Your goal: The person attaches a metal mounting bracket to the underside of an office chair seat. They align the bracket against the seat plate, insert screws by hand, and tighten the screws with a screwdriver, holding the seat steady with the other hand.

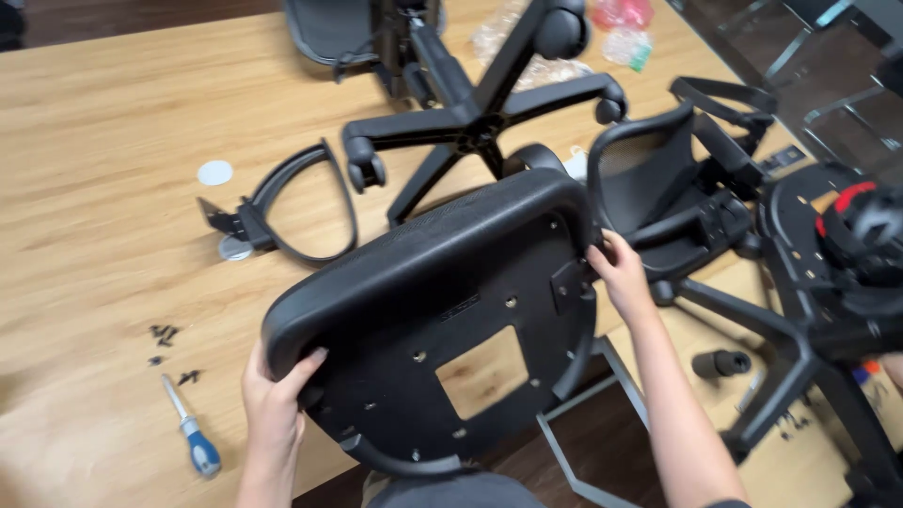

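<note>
A black chair seat pan (442,282) is tipped up on the edge of the wooden table (103,160), its underside with screw holes and a square cut-out facing me. My left hand (275,400) grips its lower left rim. My right hand (619,273) holds its right edge by a small black bracket. A black mesh backrest (649,183) lies just behind my right hand.
A black five-star caster base (470,122) lies upside down at the back. A curved black armrest loop (292,202) lies to the left. Loose black screws (167,334) and a blue-handled screwdriver (193,437) lie near the front left. Another chair base (809,320) stands at right.
</note>
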